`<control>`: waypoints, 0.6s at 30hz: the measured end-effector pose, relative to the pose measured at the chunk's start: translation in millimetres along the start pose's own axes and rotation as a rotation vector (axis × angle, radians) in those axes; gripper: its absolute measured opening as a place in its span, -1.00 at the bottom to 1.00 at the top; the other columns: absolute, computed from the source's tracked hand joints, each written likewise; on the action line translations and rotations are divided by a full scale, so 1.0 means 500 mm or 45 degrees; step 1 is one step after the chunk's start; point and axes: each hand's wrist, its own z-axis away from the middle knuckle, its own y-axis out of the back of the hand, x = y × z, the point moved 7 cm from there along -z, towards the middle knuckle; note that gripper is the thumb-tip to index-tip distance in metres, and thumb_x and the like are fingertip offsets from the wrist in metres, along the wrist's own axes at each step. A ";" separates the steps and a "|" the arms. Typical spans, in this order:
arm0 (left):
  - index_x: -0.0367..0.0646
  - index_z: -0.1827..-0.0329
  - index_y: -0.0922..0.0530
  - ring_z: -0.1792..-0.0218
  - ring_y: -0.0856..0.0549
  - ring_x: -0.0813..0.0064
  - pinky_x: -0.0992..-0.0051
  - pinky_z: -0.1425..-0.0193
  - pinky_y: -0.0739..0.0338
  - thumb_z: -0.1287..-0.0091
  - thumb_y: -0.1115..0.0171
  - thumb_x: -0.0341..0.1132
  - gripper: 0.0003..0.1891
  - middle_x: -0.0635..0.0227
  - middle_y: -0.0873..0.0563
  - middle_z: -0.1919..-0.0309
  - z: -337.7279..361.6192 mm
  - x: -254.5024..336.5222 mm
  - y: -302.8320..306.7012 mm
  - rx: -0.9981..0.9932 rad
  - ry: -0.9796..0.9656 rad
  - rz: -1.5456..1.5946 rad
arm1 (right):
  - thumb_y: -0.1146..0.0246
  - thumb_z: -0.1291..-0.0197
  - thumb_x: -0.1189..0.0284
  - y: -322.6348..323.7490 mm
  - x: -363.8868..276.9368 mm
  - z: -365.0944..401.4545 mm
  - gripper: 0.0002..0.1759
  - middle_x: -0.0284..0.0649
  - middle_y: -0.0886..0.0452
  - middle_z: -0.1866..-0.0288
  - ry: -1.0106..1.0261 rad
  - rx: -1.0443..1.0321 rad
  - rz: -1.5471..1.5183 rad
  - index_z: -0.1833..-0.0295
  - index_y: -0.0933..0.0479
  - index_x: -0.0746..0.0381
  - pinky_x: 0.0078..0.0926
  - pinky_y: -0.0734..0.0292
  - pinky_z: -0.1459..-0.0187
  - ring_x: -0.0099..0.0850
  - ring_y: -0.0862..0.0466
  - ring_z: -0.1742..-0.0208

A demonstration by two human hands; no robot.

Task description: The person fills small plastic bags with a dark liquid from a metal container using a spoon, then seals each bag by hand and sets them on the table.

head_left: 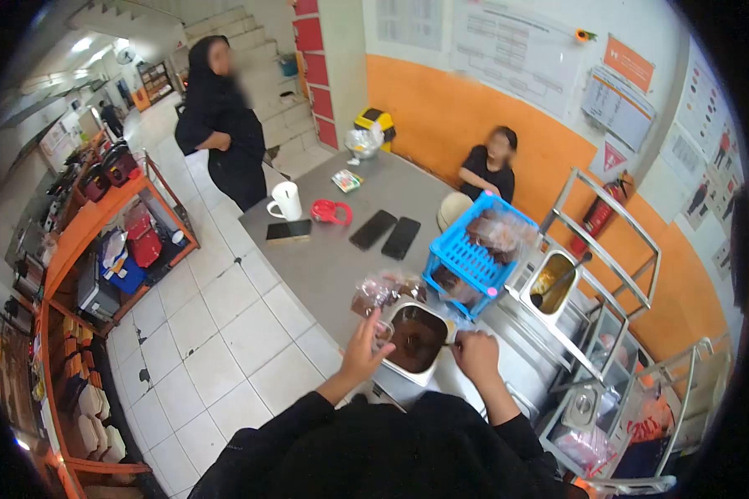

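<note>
View from above the worker's shoulders, at a grey table [324,266]. We see both hands at a steel pan [425,372] of dark brown food, set at the table's near edge. The left hand [363,351] is at the pan's left rim; its fingers are gathered narrowly on a small clear bag [381,330] held just over that rim. The right hand [477,354] is at the pan's right rim, clenched into a fist on a thin handle [452,343] that points into the pan; we cannot tell what utensil it belongs to.

Just beyond the pan lie filled clear packets [383,291], and beside them stands a blue basket [474,258] holding more packets. To the right of the basket we note a second pan [552,283] with a ladle resting in it. Farther along the table are two dark phones [389,233], a white mug [287,200] and a red object [331,212]. One person sits [489,166] at the far side against the orange wall; another stands [220,125] on the tiled floor.
</note>
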 end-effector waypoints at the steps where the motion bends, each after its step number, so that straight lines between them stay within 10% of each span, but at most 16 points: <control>1: -0.28 -0.49 -0.13 0.07 -0.56 0.21 0.29 -0.03 -0.46 -0.27 -0.33 -0.10 -0.18 0.12 -0.54 0.10 0.004 0.007 0.000 -0.012 0.012 -0.012 | -0.34 -0.04 0.24 -0.009 -0.021 -0.004 -0.80 -0.19 -0.66 0.40 0.033 0.001 0.090 0.31 -0.60 0.12 -0.14 -0.44 0.16 -0.21 -0.64 0.25; 3: -0.27 -0.49 -0.14 0.09 -0.56 0.20 0.28 -0.03 -0.45 -0.25 -0.34 -0.13 -0.18 0.13 -0.54 0.11 0.008 0.026 0.002 -0.026 0.015 -0.047 | -0.33 -0.07 0.24 0.040 -0.090 -0.005 -0.79 -0.23 -0.67 0.33 0.233 0.341 -0.079 0.23 -0.63 0.09 -0.14 -0.37 0.04 -0.24 -0.62 0.17; 14: -0.22 -0.46 -0.23 0.22 -0.56 0.25 0.24 0.06 -0.42 -0.14 -0.37 -0.19 -0.19 0.29 -0.53 0.28 0.023 0.087 0.057 0.174 -0.181 -0.592 | -0.37 0.04 0.44 0.096 -0.272 0.017 -0.84 -0.32 -0.48 0.29 0.484 0.490 -0.698 0.26 -0.65 0.05 -0.28 -0.31 0.21 -0.28 -0.47 0.21; 18: -0.23 -0.40 -0.29 0.19 -0.63 0.36 0.34 0.01 -0.51 -0.20 -0.37 -0.29 -0.30 0.27 -0.60 0.22 0.019 0.089 0.093 0.245 0.008 -0.117 | -0.32 0.03 0.55 0.100 -0.285 -0.004 -0.86 -0.14 -0.48 0.21 0.542 0.532 -0.867 0.29 -0.57 0.21 -0.30 -0.48 0.26 -0.19 -0.52 0.23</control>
